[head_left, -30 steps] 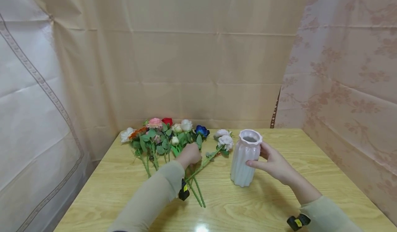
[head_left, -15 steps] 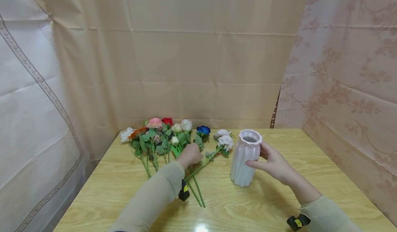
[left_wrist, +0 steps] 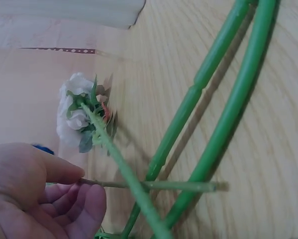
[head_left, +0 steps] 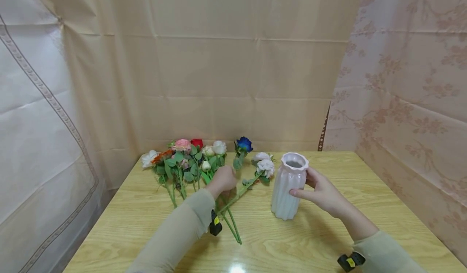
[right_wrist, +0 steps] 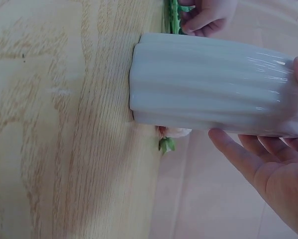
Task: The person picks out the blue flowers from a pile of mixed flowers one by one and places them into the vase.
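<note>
My left hand (head_left: 222,180) pinches a thin green stem (left_wrist: 188,186) between thumb and fingers in the left wrist view. A blue rose (head_left: 244,144) rises beyond that hand, tipped upward, and looks to be on this stem. A white-flowered stem (head_left: 233,198) slants across other green stems (left_wrist: 228,109) lying beneath. Around the upper side of a white fluted vase (head_left: 286,194), my right hand (head_left: 326,194) curls its thumb and fingers. The vase stands upright on the table, and nothing shows in its mouth.
Several artificial flowers lie at the back left: an orange bloom (head_left: 162,156), a pink one (head_left: 182,145), a red rose (head_left: 196,142) and white ones (head_left: 219,147). Pale blooms (head_left: 265,167) lie left of the vase. Cloth curtains (head_left: 237,70) surround the wooden table (head_left: 284,250).
The blue rose has risen and shifted slightly right, away from the other flowers. My left hand has moved only slightly. The right hand and vase have stayed in place.
</note>
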